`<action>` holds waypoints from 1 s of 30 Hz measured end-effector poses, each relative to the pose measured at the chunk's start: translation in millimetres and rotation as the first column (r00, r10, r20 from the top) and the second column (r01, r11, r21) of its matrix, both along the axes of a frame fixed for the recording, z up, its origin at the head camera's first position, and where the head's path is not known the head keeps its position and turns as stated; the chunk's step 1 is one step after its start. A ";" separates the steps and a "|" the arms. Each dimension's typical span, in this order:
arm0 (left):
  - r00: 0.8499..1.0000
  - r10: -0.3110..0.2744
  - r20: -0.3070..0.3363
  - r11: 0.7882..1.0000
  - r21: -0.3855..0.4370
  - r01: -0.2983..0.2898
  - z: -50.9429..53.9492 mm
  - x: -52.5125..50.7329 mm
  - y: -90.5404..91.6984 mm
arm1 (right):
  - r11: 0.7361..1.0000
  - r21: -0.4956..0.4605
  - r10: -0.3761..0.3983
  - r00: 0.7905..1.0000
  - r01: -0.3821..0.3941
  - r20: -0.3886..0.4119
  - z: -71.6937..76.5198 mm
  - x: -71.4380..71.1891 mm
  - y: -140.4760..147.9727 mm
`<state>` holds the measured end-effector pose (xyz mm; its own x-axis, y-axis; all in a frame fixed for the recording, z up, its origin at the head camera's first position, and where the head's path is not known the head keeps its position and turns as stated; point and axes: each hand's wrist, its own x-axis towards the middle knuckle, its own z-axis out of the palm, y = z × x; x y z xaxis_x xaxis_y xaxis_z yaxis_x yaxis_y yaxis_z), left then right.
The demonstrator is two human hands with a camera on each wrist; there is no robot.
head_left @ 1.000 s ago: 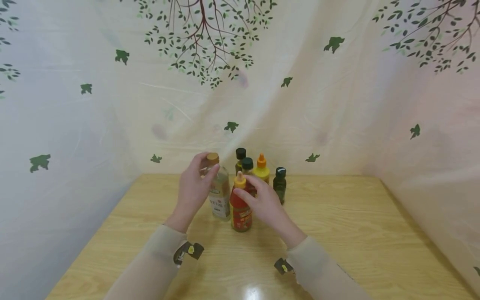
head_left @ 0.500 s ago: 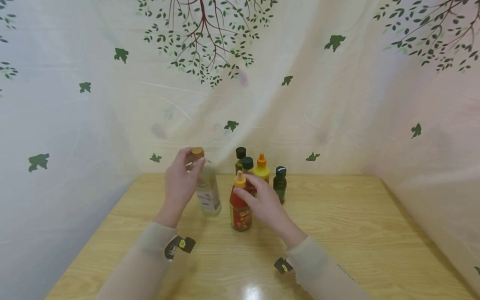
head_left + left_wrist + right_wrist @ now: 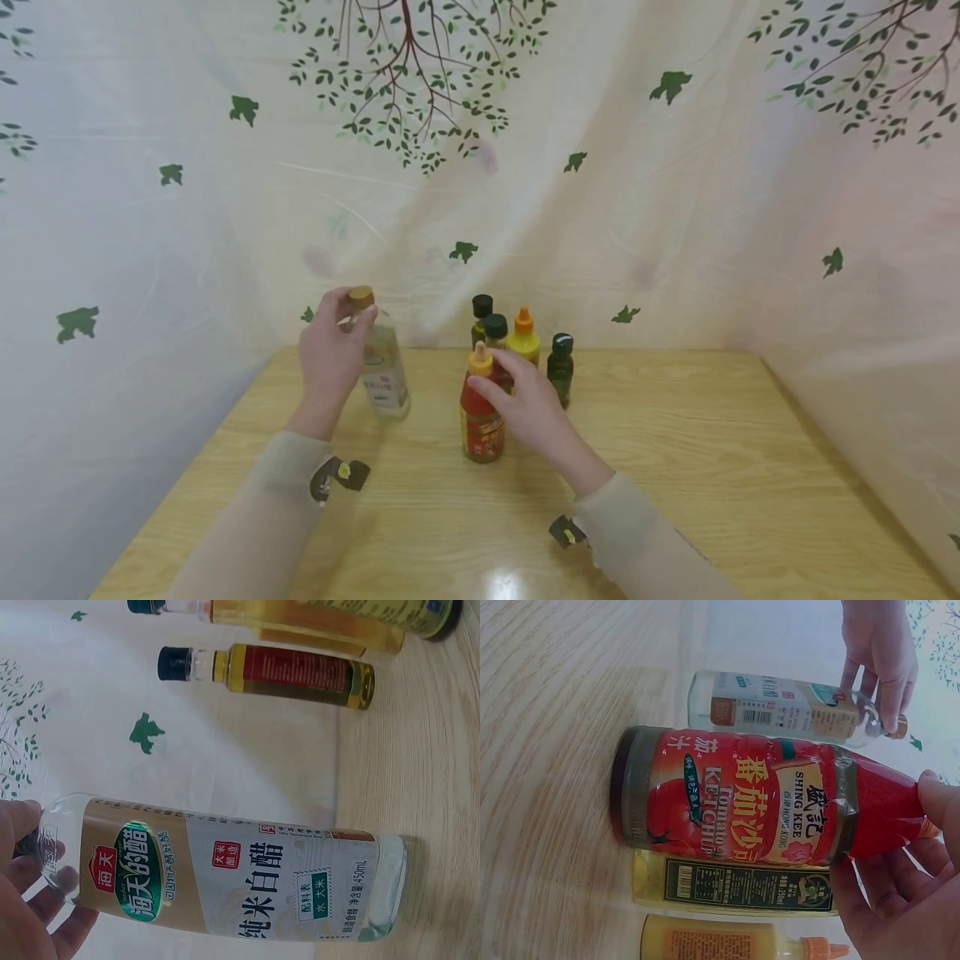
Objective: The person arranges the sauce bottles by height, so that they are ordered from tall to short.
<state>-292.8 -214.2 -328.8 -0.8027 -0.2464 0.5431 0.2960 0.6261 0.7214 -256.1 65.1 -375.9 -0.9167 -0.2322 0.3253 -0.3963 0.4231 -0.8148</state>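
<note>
A clear glass bottle of white vinegar [image 3: 385, 379] with a brown-gold cap leans slightly at the left of the table. My left hand [image 3: 330, 362] grips its neck just under the cap; whether its base touches the table I cannot tell. In the left wrist view the vinegar label [image 3: 225, 874] faces the camera. Right of it stands a red tomato ketchup squeeze bottle [image 3: 482, 425] with a yellow cap. My right hand [image 3: 534, 404] holds this one near its top, with thumb and fingers around the shoulder, as the ketchup bottle [image 3: 735, 799] in the right wrist view shows.
Behind the ketchup are two dark-capped bottles [image 3: 496, 327], partly hidden, and a yellow squeeze bottle [image 3: 522, 343] with an orange tip. A small dark green bottle [image 3: 560, 371] stands to their right. A leaf-printed curtain [image 3: 375, 217] hangs behind the wooden table [image 3: 675, 467].
My left hand has carried the vinegar bottle leftward and slightly back, away from the group, widening the gap to the ketchup. The right hand and the ketchup bottle have stayed in place.
</note>
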 end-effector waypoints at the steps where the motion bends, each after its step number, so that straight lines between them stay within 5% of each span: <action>1: 1.000 0.009 0.005 1.000 -0.002 -0.009 -0.3 -0.8 -2.2 | 1.000 0.000 0.001 1.000 -0.001 0.000 -0.1 -0.1 0.0; 15: 0.998 0.039 0.051 0.999 0.022 -0.040 -5.1 -11.7 -23.1 | 1.000 0.015 0.001 1.000 -0.001 0.003 0.1 -0.1 0.1; 30: 0.997 -0.007 0.082 0.999 0.032 0.004 -5.1 -14.0 -28.8 | 1.000 0.010 0.008 1.000 -0.008 0.013 0.5 0.0 0.3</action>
<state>-306.9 -242.9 -333.9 -0.8454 -0.2579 0.4677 0.2387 0.6011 0.7627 -256.1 65.4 -375.4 -0.9190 -0.2424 0.3111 -0.3891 0.4285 -0.8155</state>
